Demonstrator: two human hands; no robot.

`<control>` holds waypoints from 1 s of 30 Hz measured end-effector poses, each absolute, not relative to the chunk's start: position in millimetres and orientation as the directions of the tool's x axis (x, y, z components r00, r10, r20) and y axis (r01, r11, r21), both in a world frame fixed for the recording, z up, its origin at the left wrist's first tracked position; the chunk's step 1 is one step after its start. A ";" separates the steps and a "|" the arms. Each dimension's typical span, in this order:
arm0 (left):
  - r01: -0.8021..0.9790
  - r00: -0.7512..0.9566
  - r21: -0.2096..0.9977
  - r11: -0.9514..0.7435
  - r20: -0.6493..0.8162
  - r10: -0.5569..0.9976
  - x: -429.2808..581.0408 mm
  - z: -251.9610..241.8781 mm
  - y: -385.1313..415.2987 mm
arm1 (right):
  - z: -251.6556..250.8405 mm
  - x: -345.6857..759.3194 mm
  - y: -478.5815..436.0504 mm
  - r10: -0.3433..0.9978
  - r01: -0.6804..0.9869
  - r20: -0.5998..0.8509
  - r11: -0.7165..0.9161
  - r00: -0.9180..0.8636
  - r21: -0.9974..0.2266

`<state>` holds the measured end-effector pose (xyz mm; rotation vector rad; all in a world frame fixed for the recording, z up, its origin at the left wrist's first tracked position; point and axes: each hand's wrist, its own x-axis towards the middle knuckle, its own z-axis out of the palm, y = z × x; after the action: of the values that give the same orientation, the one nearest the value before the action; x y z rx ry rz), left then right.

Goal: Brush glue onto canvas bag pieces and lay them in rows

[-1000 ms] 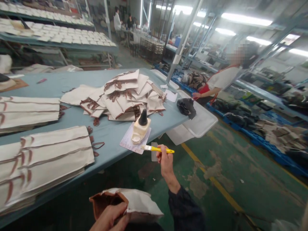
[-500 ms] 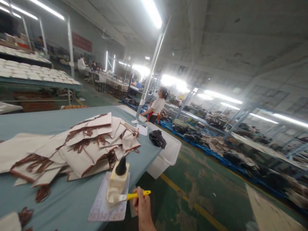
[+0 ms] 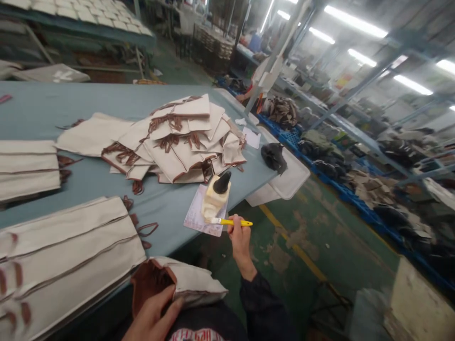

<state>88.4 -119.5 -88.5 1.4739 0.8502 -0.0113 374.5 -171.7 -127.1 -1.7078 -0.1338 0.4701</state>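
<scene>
My right hand [image 3: 241,239] is closed around the yellow handle of a paintbrush [image 3: 227,221]. The bristles touch the lower side of a cream-coloured block-like container [image 3: 213,201] with a black cone-shaped top [image 3: 222,182]. Under it lies a stained pale sheet [image 3: 195,210] at the table's edge. Close to my body, my left hand [image 3: 156,312] grips the edge of a cream fabric bag [image 3: 199,282] with a brown inside, its mouth partly open. The fingertips go partly out of sight at the bag's opening.
A heap of cream bags with brown cords [image 3: 185,142] covers part of the blue-grey table [image 3: 103,99]. Flat stacks of bags [image 3: 81,241] lie at left. Past the corner stand a white bin [image 3: 295,177] with dark cloth [image 3: 273,157] and a slanted metal post [image 3: 266,71].
The view has tilted down and turned left, bringing my left hand, the bag and the stacked bags into sight. The brush stays in my right hand, its bristles still at the container.
</scene>
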 end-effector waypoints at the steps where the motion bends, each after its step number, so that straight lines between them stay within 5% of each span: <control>1: 0.491 0.716 0.855 0.165 -0.504 0.482 93.8 -84.2 -120.0 | -129.7 375.6 -170.5 0.347 -0.157 -0.222 -0.206 0.911 -0.966; 20: 0.547 0.653 0.811 0.208 -0.569 0.500 111.5 -66.6 -148.9 | -162.4 390.9 -134.0 0.513 0.260 -0.050 -0.514 0.857 -0.817; 30: 0.546 0.662 0.821 0.167 -0.545 0.515 104.7 -68.7 -150.4 | -164.3 398.5 -146.4 0.529 0.224 -0.088 -0.497 0.844 -0.839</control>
<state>104.7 -150.4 -68.7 1.4692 0.9361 -0.0276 398.5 -146.4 -164.3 -2.0973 -0.5484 0.4190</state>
